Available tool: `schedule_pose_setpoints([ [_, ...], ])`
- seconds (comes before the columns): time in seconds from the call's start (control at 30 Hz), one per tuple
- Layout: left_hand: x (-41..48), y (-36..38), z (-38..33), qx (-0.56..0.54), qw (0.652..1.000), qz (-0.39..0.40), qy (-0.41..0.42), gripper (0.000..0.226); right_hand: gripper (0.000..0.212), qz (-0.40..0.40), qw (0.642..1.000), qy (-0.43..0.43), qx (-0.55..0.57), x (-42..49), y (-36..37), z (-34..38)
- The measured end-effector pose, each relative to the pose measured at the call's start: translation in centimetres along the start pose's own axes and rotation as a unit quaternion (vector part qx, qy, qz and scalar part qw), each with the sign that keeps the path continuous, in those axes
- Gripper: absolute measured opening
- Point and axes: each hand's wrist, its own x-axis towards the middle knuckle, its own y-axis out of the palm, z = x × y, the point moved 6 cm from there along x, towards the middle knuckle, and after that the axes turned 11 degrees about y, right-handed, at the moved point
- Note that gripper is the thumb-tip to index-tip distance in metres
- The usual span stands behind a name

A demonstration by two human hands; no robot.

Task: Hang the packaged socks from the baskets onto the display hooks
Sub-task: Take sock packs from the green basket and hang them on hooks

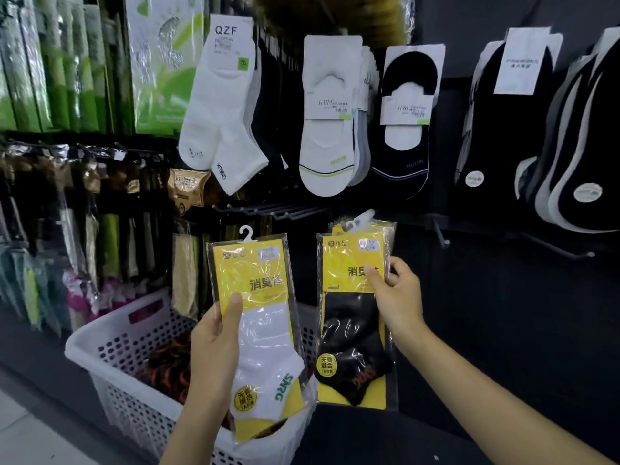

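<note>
two packs held
left fingers point(233, 305) grip white pack point(265, 330), right fingers point(374, 276) pinch black pack point(349, 347); slide white hanger point(246, 233) squarely onto hook point(285, 213).

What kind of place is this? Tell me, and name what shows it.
Probably a shop's sock display: carded socks hang in rows, bare display hooks jut out below them, and a white basket holding more sock packs stands alongside.

Both bare forearms are extended forward and upward. The white-sock packet point(268, 333) is gripped by the left hand point(214, 337), thumb laid on its front. The black-sock packet point(349, 333) is pinched at its edge by the right hand point(399, 297), held higher, thumb pressed on its front.
</note>
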Motion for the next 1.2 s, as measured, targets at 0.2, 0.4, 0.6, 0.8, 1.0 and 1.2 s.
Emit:
schedule_pose_setpoints([
  [0.2, -0.1, 0.4, 0.1, -0.031, 0.999, -0.003, -0.012, 0.03, 0.028, -0.042, 0.992, 0.099, 0.069, 2.4, -0.5, -2.9],
  [0.4, -0.4, 0.8, 0.0, -0.029, 0.999, 0.001, -0.013, 0.036, 0.02, -0.115, 0.975, 0.18, 0.066, 2.1, -3.2, -7.1],
  [0.6, -1.3, 2.9, 1.4, -0.066, 0.994, 0.055, -0.073, 0.031, 0.013, -0.049, 0.987, 0.146, 0.05, -1.2, -3.6, -6.5],
  [0.8, -2.8, 6.3, 1.2, -0.088, 0.985, 0.121, -0.085, 0.033, 0.022, 0.175, 0.976, 0.124, 0.044, -6.4, 1.0, -3.4],
  [1.0, -3.4, 8.0, 0.4, -0.123, 0.974, 0.175, -0.067, 0.032, 0.014, 0.118, 0.985, 0.079, 0.097, -7.1, -0.6, -2.4],
  [1.2, -3.8, 8.7, 0.8, -0.112, 0.967, 0.22, -0.066, 0.042, 0.008, 0.05, 0.993, 0.04, 0.1, -5.3, -2.8, -0.4],
])
